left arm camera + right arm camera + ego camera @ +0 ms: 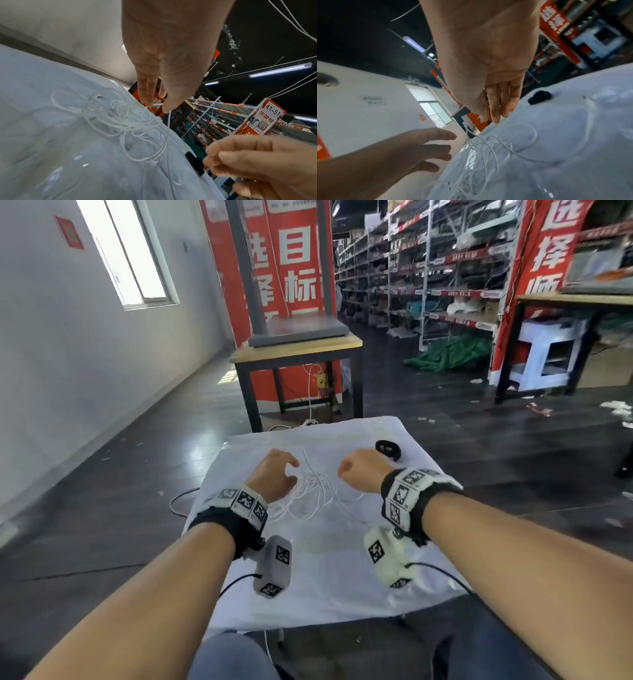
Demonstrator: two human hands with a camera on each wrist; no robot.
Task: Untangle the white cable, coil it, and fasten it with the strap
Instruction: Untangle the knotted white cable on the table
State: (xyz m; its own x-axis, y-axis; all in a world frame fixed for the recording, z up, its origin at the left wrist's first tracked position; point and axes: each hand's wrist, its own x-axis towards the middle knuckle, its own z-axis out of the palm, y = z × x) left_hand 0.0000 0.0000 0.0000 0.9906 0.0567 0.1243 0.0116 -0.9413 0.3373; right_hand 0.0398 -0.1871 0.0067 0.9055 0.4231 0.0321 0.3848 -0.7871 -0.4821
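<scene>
The white cable (315,491) lies in a loose tangle on the white-covered table (342,594), between my two hands. One strand rises out of the pile. My left hand (295,472) hovers at the tangle's left edge, index finger and thumb apart in a C, their tips just beside that raised strand (169,128). My right hand (344,470) hangs over the tangle's right side, fingers curled against the thumb (482,116), and I see nothing between them. The black strap (388,450) lies curled on the cloth just beyond the right wrist, also visible in the wrist views (195,165) (539,96).
A wooden table carrying a grey stand (298,350) is straight ahead, past the cloth's far edge. Stocked shelves (428,268) line the right side over a dark floor. A thin dark wire (181,501) loops on the floor at the table's left edge.
</scene>
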